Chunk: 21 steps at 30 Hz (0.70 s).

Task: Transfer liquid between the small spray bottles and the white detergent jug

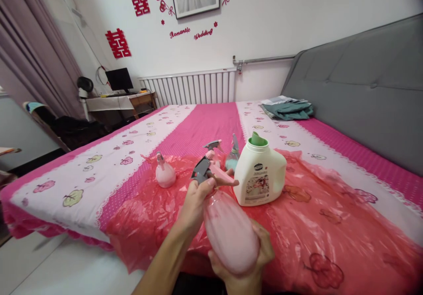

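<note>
I hold a large pink spray bottle tilted away from me over the near edge of the bed. My right hand cups its base from below, fingers wrapped round it. My left hand grips its neck, fingers closed by the grey trigger head. Just beyond stand a white detergent jug with a green cap, a small pink spray bottle to the left, another pink spray bottle and a pale blue one behind.
A red plastic sheet covers the near part of the bed, which has a pink and white cover. Folded green clothes lie by the grey headboard. A desk with a monitor and a radiator stand at the far wall.
</note>
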Each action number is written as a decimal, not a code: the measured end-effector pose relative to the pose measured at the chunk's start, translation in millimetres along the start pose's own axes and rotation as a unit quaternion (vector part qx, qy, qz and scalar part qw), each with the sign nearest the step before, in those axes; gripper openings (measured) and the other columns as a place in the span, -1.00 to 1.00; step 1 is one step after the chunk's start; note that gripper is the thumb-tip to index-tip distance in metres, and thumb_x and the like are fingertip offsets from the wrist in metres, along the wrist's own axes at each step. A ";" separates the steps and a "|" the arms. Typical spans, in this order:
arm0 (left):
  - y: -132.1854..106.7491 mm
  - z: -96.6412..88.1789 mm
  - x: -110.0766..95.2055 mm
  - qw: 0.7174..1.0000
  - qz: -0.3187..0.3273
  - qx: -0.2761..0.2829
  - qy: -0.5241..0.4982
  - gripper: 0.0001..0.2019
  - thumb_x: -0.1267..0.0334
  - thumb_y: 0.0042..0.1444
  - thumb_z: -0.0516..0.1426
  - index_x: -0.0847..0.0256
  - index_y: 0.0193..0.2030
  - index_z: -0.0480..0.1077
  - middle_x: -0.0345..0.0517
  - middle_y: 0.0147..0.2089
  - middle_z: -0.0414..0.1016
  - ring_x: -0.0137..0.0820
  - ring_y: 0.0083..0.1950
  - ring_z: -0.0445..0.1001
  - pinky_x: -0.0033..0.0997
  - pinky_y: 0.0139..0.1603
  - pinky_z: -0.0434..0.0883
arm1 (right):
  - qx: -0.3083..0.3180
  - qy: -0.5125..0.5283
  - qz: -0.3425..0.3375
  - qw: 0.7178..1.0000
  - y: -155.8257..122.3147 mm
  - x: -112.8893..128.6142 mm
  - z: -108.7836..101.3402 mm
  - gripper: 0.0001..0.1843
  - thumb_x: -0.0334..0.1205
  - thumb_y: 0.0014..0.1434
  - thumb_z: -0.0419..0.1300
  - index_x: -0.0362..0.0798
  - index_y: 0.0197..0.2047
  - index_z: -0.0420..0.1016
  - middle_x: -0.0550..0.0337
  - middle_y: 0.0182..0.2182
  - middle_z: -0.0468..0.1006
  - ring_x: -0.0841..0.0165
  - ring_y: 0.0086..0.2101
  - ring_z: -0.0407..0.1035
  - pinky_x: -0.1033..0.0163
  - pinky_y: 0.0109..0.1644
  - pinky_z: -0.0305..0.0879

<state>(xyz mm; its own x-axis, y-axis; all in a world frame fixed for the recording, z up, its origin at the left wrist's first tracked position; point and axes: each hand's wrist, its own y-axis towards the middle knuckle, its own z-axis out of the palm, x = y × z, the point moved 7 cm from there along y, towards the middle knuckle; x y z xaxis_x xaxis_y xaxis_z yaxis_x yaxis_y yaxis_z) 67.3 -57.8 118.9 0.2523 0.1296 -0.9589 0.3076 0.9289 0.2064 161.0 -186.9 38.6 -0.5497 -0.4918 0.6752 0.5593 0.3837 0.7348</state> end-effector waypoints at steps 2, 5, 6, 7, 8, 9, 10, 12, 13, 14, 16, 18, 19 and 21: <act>-3.5 1.5 -0.1 1.000 0.009 0.013 -0.017 -0.63 -0.11 0.12 0.29 0.15 -0.39 0.40 0.02 -0.26 0.69 0.08 0.30 0.48 0.00 0.38 0.27 | -0.001 0.011 0.075 0.997 -8.0 -3.0 1.1 -0.01 0.29 0.05 0.40 0.02 0.35 0.09 -0.06 0.10 0.29 0.05 -0.01 0.36 -0.10 0.01 0.41; -7.7 -2.0 -1.1 1.000 0.010 0.010 -0.021 -0.62 -0.09 0.12 0.30 0.11 -0.41 0.30 -0.01 -0.30 0.68 0.07 0.30 0.48 0.05 0.40 0.24 | 0.021 0.054 0.190 0.980 -18.5 -6.8 6.8 -0.06 0.41 0.05 0.31 0.06 0.28 0.10 -0.03 0.11 0.24 0.08 -0.02 0.36 0.01 -0.08 0.44; -8.0 -3.2 -1.4 1.000 0.008 0.008 -0.019 -0.61 -0.10 0.11 0.30 0.11 -0.41 0.29 -0.01 -0.30 0.68 0.07 0.30 0.48 0.06 0.39 0.26 | 0.029 0.071 0.216 0.973 -20.5 -7.5 8.7 -0.07 0.42 0.05 0.30 0.07 0.27 0.11 -0.03 0.12 0.23 0.09 -0.02 0.37 0.04 -0.10 0.46; -7.5 -4.3 -1.2 1.000 0.006 0.006 -0.015 -0.60 -0.11 0.11 0.30 0.11 -0.41 0.28 0.00 -0.29 0.68 0.09 0.29 0.48 0.07 0.37 0.28 | 0.036 0.085 0.236 0.967 -21.9 -8.8 9.9 -0.08 0.43 0.05 0.29 0.07 0.26 0.11 -0.03 0.13 0.23 0.09 -0.02 0.37 0.06 -0.11 0.47; -6.4 -5.3 -0.5 1.000 0.005 0.006 -0.012 -0.59 -0.12 0.10 0.30 0.11 -0.42 0.27 0.01 -0.28 0.68 0.10 0.30 0.48 0.07 0.36 0.29 | 0.042 0.096 0.253 0.962 -23.1 -11.2 10.4 -0.08 0.44 0.04 0.29 0.08 0.25 0.12 -0.04 0.14 0.22 0.10 -0.02 0.38 0.07 -0.11 0.48; -5.0 -6.0 0.6 1.000 0.005 0.009 -0.007 -0.58 -0.13 0.11 0.29 0.11 -0.43 0.26 0.02 -0.27 0.69 0.11 0.30 0.47 0.06 0.34 0.30 | 0.047 0.102 0.268 0.957 -24.2 -14.8 10.3 -0.06 0.44 0.01 0.31 0.08 0.25 0.12 -0.05 0.15 0.22 0.10 -0.01 0.38 0.06 -0.09 0.49; -3.5 -6.6 2.1 1.000 0.007 0.015 -0.001 -0.58 -0.14 0.13 0.29 0.11 -0.43 0.27 0.03 -0.24 0.69 0.10 0.29 0.47 0.05 0.34 0.32 | 0.053 0.109 0.285 0.951 -25.6 -19.8 10.2 -0.04 0.45 -0.01 0.33 0.08 0.25 0.13 -0.06 0.17 0.23 0.08 0.01 0.39 0.05 -0.07 0.49; -2.1 -6.9 6.7 0.999 0.010 0.044 0.022 -0.58 -0.18 0.22 0.24 0.14 -0.38 0.36 0.06 -0.13 0.69 0.06 0.31 0.46 0.00 0.35 0.31 | 0.071 0.144 0.339 0.927 -31.4 -33.5 12.3 -0.04 0.45 -0.01 0.33 0.08 0.27 0.18 -0.08 0.17 0.33 0.04 0.04 0.42 -0.02 -0.02 0.51; -2.9 -6.9 9.2 0.997 0.010 0.064 0.036 -0.57 -0.20 0.28 0.19 0.15 -0.32 0.43 0.08 -0.05 0.68 0.03 0.32 0.45 -0.02 0.37 0.29 | 0.084 0.174 0.378 0.905 -36.3 -40.9 15.4 -0.07 0.47 0.03 0.31 0.07 0.27 0.24 -0.10 0.14 0.42 0.00 0.04 0.45 -0.06 -0.01 0.51; -4.7 -7.7 11.3 0.995 0.010 0.081 0.050 -0.54 -0.22 0.34 0.13 0.17 -0.23 0.49 0.10 0.02 0.66 0.00 0.35 0.42 -0.05 0.39 0.27 | 0.099 0.212 0.422 0.876 -42.4 -47.2 20.2 -0.10 0.49 0.07 0.26 0.05 0.27 0.31 -0.11 0.08 0.51 -0.03 0.03 0.49 -0.10 -0.01 0.52; -10.1 -12.3 14.1 0.992 0.004 0.099 0.074 -0.50 -0.21 0.42 0.04 0.19 -0.04 0.55 0.12 0.15 0.60 -0.06 0.39 0.37 -0.11 0.43 0.22 | 0.127 0.287 0.504 0.805 -55.9 -53.9 32.2 -0.11 0.53 0.14 0.15 0.02 0.26 0.41 -0.14 -0.03 0.63 -0.08 0.01 0.55 -0.15 -0.06 0.54; -13.8 -21.9 13.5 0.991 -0.002 0.092 0.095 -0.52 -0.18 0.42 0.07 0.19 0.07 0.53 0.13 0.20 0.56 -0.08 0.39 0.37 -0.15 0.43 0.22 | 0.138 0.321 0.552 0.758 -65.6 -54.8 40.5 -0.06 0.56 0.13 0.14 0.02 0.31 0.38 -0.17 0.04 0.62 -0.07 0.02 0.56 -0.14 -0.10 0.56; -13.2 -29.4 11.7 0.990 0.001 0.076 0.116 -0.54 -0.17 0.40 0.10 0.20 0.08 0.52 0.14 0.19 0.57 -0.09 0.35 0.40 -0.16 0.41 0.25 | 0.137 0.322 0.561 0.750 -68.0 -54.8 42.0 -0.04 0.56 0.12 0.16 0.05 0.35 0.33 -0.18 0.14 0.57 -0.05 0.03 0.56 -0.12 -0.11 0.56; -4.6 -50.0 5.3 0.984 0.022 0.021 0.178 -0.54 -0.17 0.36 0.15 0.22 0.05 0.48 0.15 0.15 0.58 -0.11 0.26 0.48 -0.19 0.33 0.33 | 0.130 0.305 0.567 0.754 -70.0 -56.5 39.1 -0.01 0.54 0.10 0.21 0.11 0.39 0.23 -0.20 0.33 0.39 0.00 0.01 0.59 -0.08 -0.12 0.56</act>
<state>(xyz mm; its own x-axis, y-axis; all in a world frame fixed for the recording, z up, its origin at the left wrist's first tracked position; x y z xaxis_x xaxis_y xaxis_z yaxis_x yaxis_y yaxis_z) 21.3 -44.0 103.2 -0.0688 0.2902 -0.9545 0.3433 0.9052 0.2505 128.6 -155.4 -48.4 0.6226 0.0292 0.7820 0.2719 0.9289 -0.2512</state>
